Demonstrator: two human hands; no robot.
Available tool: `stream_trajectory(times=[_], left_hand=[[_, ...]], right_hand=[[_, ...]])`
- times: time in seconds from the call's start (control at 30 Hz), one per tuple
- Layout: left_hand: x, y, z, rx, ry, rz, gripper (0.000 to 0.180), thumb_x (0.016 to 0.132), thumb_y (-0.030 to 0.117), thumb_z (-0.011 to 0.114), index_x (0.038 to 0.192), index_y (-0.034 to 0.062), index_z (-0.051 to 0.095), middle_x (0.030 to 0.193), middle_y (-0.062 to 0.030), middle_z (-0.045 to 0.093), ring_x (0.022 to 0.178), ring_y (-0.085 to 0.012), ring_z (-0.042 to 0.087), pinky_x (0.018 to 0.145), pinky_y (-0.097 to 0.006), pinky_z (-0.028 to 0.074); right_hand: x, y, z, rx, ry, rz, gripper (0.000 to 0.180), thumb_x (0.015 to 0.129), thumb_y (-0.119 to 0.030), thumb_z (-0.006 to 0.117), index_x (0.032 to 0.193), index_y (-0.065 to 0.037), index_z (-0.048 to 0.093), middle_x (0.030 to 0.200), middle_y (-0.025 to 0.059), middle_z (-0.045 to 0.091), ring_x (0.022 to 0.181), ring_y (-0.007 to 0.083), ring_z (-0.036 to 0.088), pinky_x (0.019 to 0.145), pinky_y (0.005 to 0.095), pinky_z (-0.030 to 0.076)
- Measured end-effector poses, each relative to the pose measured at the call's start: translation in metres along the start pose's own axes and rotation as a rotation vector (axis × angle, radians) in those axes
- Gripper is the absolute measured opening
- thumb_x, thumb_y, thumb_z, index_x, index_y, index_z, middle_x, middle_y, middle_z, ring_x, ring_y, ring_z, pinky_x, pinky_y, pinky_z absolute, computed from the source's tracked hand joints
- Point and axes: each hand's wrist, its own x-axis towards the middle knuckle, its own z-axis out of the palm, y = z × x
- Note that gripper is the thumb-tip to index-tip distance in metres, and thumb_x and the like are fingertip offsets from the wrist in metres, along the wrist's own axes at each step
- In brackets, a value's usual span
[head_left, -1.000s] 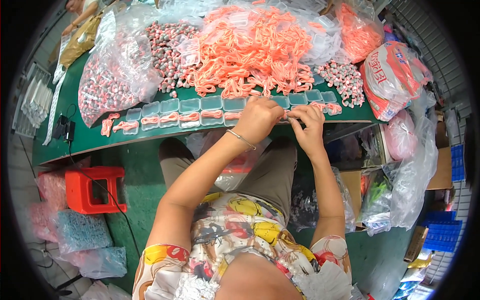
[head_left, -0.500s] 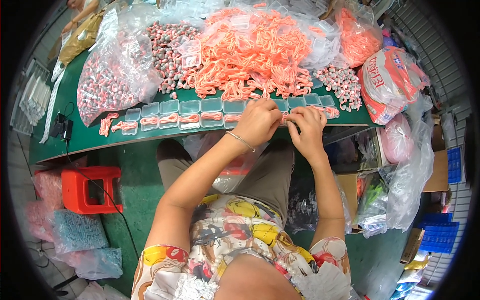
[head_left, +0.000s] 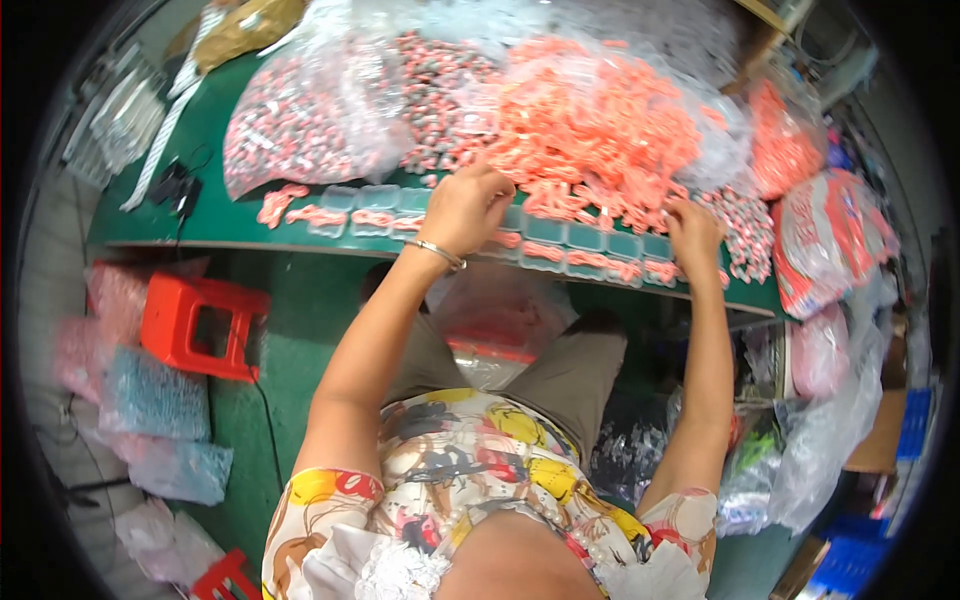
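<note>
A row of small clear plastic boxes with raised lids [head_left: 585,238] runs along the front of the green table, with looped orange cords [head_left: 543,250] in their near halves. My left hand [head_left: 463,210] hovers over the left-middle part of the row, fingers curled toward the thumb; what they hold, if anything, is hidden. At the right end of the row is my right hand [head_left: 695,235], its fingertips drawn together beside the edge of a large heap of orange cords [head_left: 600,130]. Anything in that pinch is too blurred to make out.
Behind the row lie a clear bag of pink and grey beads [head_left: 300,130], loose beads [head_left: 440,95] and more beads [head_left: 745,225] at right. A red-and-white sack [head_left: 825,240] stands at the right edge. A red stool [head_left: 200,320] is on the floor at left.
My hands, close together over the boxes before, have moved apart: the left one leftward, the right one to the row's right end. The whole view has shifted and tilted.
</note>
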Motion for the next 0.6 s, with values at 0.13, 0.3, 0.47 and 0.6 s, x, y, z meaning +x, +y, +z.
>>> stream_trajectory(times=[0.13, 0.3, 0.47, 0.6], left_hand=[[-0.007, -0.051, -0.039, 0.188, 0.060, -0.253, 0.011, 0.078, 0.008, 0.068, 0.088, 0.0067, 0.069, 0.088, -0.0120, 0.065, 0.076, -0.0288, 0.065, 0.068, -0.038, 0.051], [-0.002, -0.073, -0.039, 0.381, 0.032, -0.266, 0.018, 0.078, 0.010, 0.063, 0.094, 0.0083, 0.071, 0.090, -0.0144, 0.066, 0.084, -0.0337, 0.065, 0.073, -0.043, 0.051], [0.014, -0.072, -0.013, 0.500, -0.042, -0.267, 0.009, 0.076, 0.010, 0.059, 0.080, 0.0089, 0.067, 0.087, -0.0138, 0.065, 0.084, -0.0330, 0.065, 0.071, -0.044, 0.052], [0.015, -0.074, -0.010, 0.508, -0.030, -0.287, 0.008, 0.075, 0.009, 0.059, 0.079, 0.0088, 0.066, 0.087, -0.0140, 0.064, 0.084, -0.0337, 0.065, 0.070, -0.044, 0.052]], right_hand=[[0.003, -0.008, -0.004, 0.023, -0.036, -0.065, 0.013, 0.079, -0.021, 0.068, 0.089, -0.014, 0.070, 0.086, 0.0031, 0.066, 0.087, 0.0244, 0.061, 0.083, 0.0471, 0.035], [0.005, -0.012, -0.007, 0.061, -0.032, -0.045, 0.014, 0.077, -0.023, 0.069, 0.085, -0.012, 0.068, 0.080, 0.0028, 0.065, 0.080, 0.0237, 0.062, 0.079, 0.0430, 0.037], [0.004, 0.003, -0.003, 0.171, 0.070, -0.064, 0.015, 0.074, -0.018, 0.072, 0.081, -0.006, 0.065, 0.075, 0.0063, 0.064, 0.069, 0.0236, 0.061, 0.065, 0.0364, 0.044], [0.000, 0.012, 0.000, 0.404, 0.098, 0.066, 0.013, 0.075, -0.006, 0.072, 0.079, -0.001, 0.061, 0.075, 0.0054, 0.064, 0.064, 0.0132, 0.060, 0.064, 0.0275, 0.048]])
